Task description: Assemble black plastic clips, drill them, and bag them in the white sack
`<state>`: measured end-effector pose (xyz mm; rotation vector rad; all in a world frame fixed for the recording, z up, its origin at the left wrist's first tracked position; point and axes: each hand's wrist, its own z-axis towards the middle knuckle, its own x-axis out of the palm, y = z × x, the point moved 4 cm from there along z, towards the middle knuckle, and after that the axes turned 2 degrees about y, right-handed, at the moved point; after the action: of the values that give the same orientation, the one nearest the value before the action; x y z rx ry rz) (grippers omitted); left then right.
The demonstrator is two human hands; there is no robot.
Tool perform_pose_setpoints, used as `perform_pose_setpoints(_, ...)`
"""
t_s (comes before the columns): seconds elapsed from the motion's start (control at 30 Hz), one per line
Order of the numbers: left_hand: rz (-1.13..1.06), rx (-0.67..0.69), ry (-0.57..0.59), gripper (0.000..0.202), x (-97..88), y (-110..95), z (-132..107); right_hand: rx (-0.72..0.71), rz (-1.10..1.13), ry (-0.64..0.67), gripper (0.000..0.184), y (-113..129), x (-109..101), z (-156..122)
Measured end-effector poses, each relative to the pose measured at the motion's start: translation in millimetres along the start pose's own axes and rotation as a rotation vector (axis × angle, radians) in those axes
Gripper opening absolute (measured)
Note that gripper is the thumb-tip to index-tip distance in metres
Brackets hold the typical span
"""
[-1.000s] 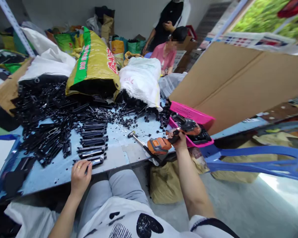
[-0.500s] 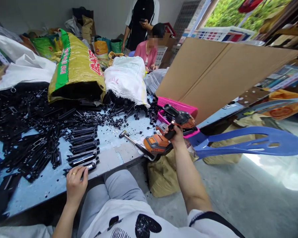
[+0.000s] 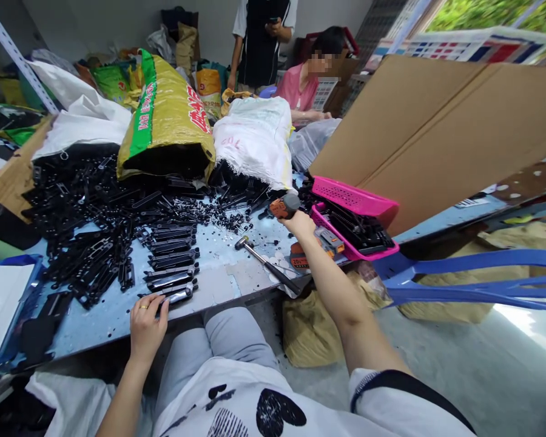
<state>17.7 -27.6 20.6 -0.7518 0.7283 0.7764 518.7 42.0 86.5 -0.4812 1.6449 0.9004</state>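
Observation:
My right hand [image 3: 301, 226] is wrapped round the grip of an orange and black cordless drill [image 3: 284, 207]. The drill's nose points left over the table, and its battery shows below my wrist. At the table's front edge my left hand [image 3: 148, 320] is closed on the left end of a long black part [image 3: 181, 295], the nearest of a row. Behind it, several similar black parts [image 3: 170, 258] lie side by side. Between my hands lies a hammer [image 3: 266, 262] with a black handle. Small screws [image 3: 222, 218] are scattered beyond the row.
A pink basket [image 3: 352, 197] of black parts stands right of the drill, before a large cardboard sheet [image 3: 418, 121]. Heaped black parts [image 3: 91, 212] and sacks [image 3: 164, 127] fill the left and back. A blue plastic chair [image 3: 459, 267] is at right. Two people are beyond the table.
My right hand has brought the drill leftward from beside the pink basket, turning its nose toward the row. My left hand remains at the nearest black part. The view has shifted left.

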Motion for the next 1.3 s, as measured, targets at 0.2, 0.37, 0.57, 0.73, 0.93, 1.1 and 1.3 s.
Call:
perform_pose_setpoints(0.2,-0.012,-0.084,0.109,0.024,-6.2,34.3,-19.6,0.041,-0.07,-0.122,0.071,-4.3,7.3,-9.8)
perform_pose_setpoints(0.37,-0.137,-0.196,0.154,0.027,-5.1,47.5,-26.2,-0.236,0.134,-0.598,0.051,14.2,8.6,-74.6)
perform_pose_setpoints(0.57,-0.26,-0.325,0.195,0.022,5.2,51.8,-18.5,-0.559,0.783,-0.077,0.03,101.7,117.7,-181.7)
perform_pose_setpoints(0.73,-0.473,-0.525,0.241,0.026,-2.4,47.1,-9.2,-0.719,0.974,0.36,0.045,155.8,163.1,-236.5)
perform_pose_setpoints(0.93,-0.731,-0.677,0.235,0.033,-19.6,38.1,7.7,-0.631,1.151,0.29,0.04,156.4,142.1,-233.1)
perform_pose_setpoints(1.1,-0.721,-0.645,0.168,0.031,-40.2,23.0,30.2,-0.602,1.21,0.209,0.034,153.8,129.7,-237.5)
perform_pose_setpoints(1.3,-0.596,-0.503,0.137,0.028,-43.1,18.2,59.3,-0.591,1.17,0.138,0.039,155.3,137.8,-227.8)
